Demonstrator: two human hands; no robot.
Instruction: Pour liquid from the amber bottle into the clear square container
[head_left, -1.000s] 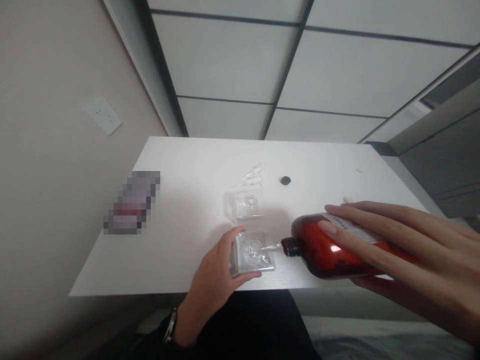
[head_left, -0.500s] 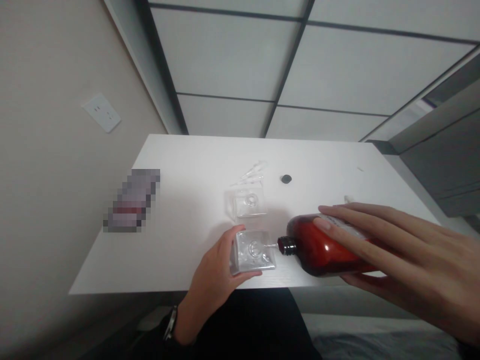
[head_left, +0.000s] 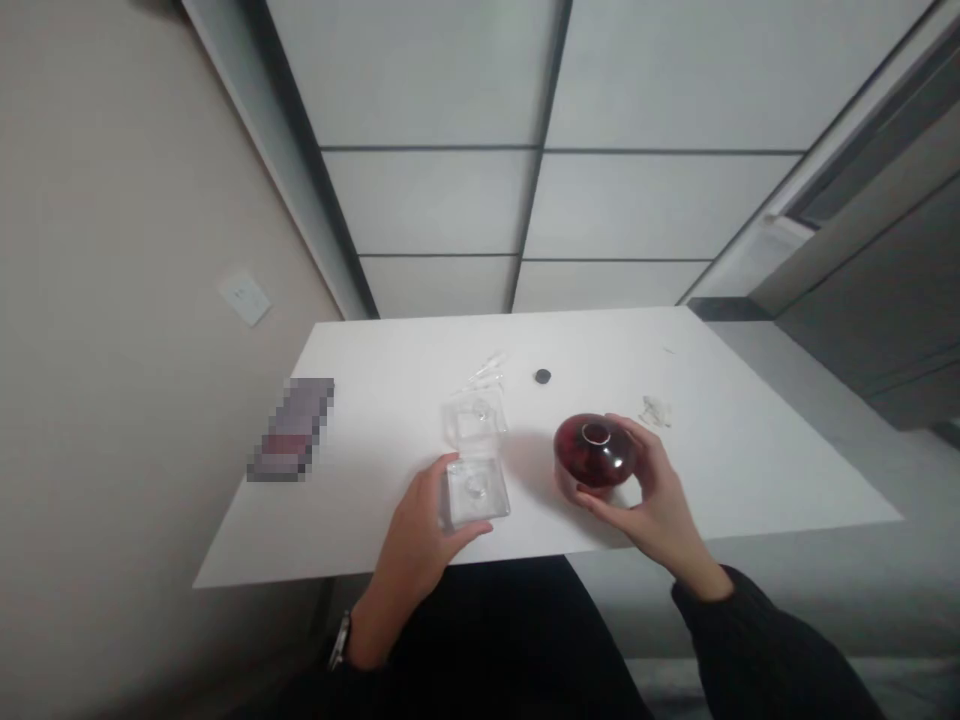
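Note:
A square, clear bottle point(head_left: 477, 508) with a round open mouth stands near the table's front edge. My left hand point(head_left: 418, 530) grips it from the left, thumb and fingers on opposite sides. To its right, my right hand point(head_left: 654, 512) is wrapped around a dark red-brown bottle point(head_left: 592, 462). That bottle is upright, seen from above, its round mouth uncapped; whether its base touches the table I cannot tell. Just behind the held clear bottle is a second, similar clear one point(head_left: 476, 424). A small black cap point(head_left: 542, 376) lies farther back.
Thin clear pieces point(head_left: 484, 374) lie behind the clear bottles on the white table point(head_left: 375, 400). A small crumpled translucent thing point(head_left: 655, 411) is at the right. At the left edge lies a blurred-out flat object point(head_left: 292, 430). A wall socket point(head_left: 245, 297) is beyond it.
My right hand has turned the red-brown bottle from tilted, pouring at the clear bottle's mouth, to upright. My left hand keeps its grip. The camera view has shifted.

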